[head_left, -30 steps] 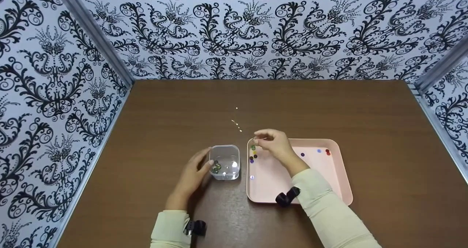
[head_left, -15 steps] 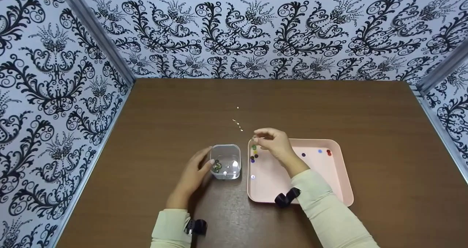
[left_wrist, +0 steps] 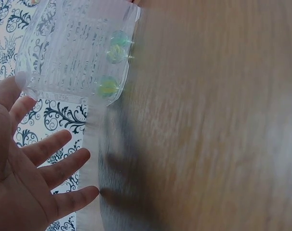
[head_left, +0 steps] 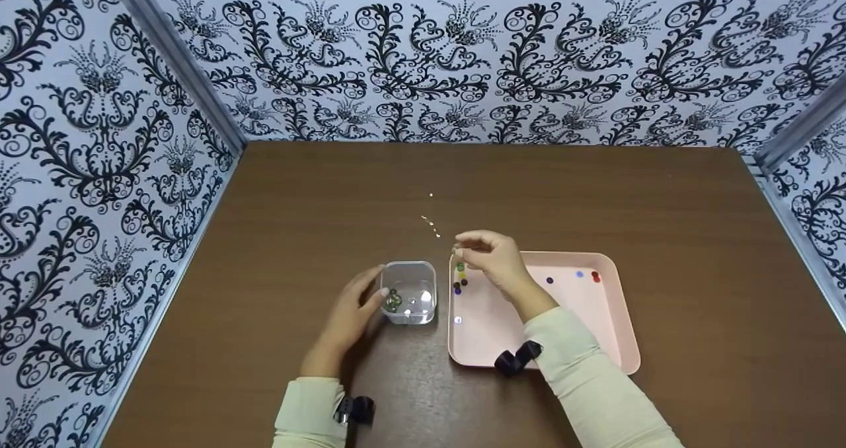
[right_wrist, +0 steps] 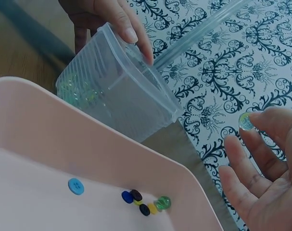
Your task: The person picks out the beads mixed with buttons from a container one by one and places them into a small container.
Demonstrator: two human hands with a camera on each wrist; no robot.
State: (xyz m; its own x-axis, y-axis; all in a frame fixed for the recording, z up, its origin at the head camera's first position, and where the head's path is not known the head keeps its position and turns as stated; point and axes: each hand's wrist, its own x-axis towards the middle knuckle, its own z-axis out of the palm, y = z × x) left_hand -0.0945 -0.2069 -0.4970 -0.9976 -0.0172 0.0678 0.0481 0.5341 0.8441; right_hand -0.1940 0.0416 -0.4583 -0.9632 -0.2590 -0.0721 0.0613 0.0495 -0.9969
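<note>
My left hand (head_left: 353,312) holds the rim of a clear square plastic container (head_left: 426,283) with thumb and index finger; the other fingers are spread in the left wrist view. Several green-yellow marbles (left_wrist: 108,86) lie at the container's bottom. My right hand (head_left: 492,260) pinches a clear marble (right_wrist: 245,121) with a yellow-green swirl between thumb and index finger, raised above the far left corner of a pink tray (head_left: 489,342). Inside that tray, a green marble (right_wrist: 163,202) lies beside several buttons, among them a light blue button (right_wrist: 76,186).
The container stands on the brown table (head_left: 317,210), just left of the tray. Red buttons (head_left: 596,277) lie near the tray's far right corner. Patterned panels (head_left: 462,58) enclose the table at the back and sides. Small bright specks (head_left: 431,224) show on the tabletop beyond the container.
My right hand has shifted slightly left with the marble, toward the container. The left hand and the container look the same.
</note>
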